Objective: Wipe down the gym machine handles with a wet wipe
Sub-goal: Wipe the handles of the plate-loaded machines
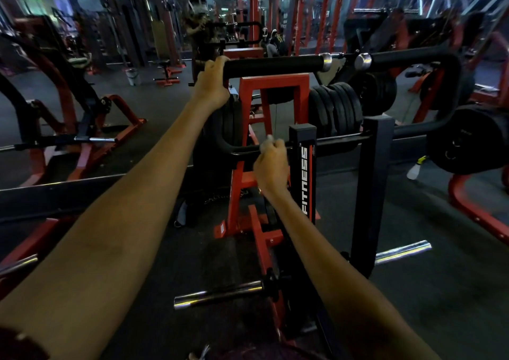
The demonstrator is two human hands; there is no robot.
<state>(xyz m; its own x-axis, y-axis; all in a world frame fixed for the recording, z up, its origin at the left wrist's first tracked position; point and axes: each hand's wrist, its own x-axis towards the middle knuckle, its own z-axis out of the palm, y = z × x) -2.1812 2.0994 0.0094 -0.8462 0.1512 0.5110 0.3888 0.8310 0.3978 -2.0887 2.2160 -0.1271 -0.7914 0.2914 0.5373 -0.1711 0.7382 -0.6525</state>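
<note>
A red and black gym machine stands in front of me, facing a wall mirror. My left hand (212,82) grips the left end of the upper black padded handle (275,66), which ends in a chrome cap. Lower down, my right hand (271,164) is curled round a crumpled white wet wipe (268,141) and presses it against the lower black curved bar (242,147), just left of a black post marked FITNESS. A second padded handle (407,57) runs off to the right.
Black weight plates (334,107) hang behind the red frame, and a larger plate (468,139) sits at the right. Chrome pegs (217,295) stick out near the floor. A white spray bottle (414,168) is at the right. Other machines stand at the left.
</note>
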